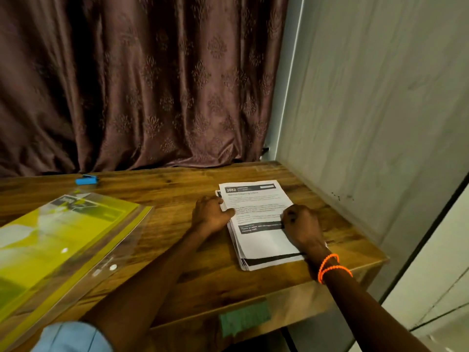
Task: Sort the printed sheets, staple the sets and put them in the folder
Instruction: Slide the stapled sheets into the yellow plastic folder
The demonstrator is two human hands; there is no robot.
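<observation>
Head view, looking forward and down.
Close above the brown wooden table [193,250], facing the maroon patterned curtain [142,80].

we see a dim, warm-toned picture, brightest along the pale wall [380,97] on the right, where a thin light strip runs down its edge. the curtain [139,80] falls into deep brown shadow at the upper left. glare washes over the clear folder [63,237], hiding its print. wide-angle bending slants the wall and the wooden table [177,250] edge. text on the printed sheets [256,212] is soft, mostly unreadable, and the bottom corners blur.
</observation>
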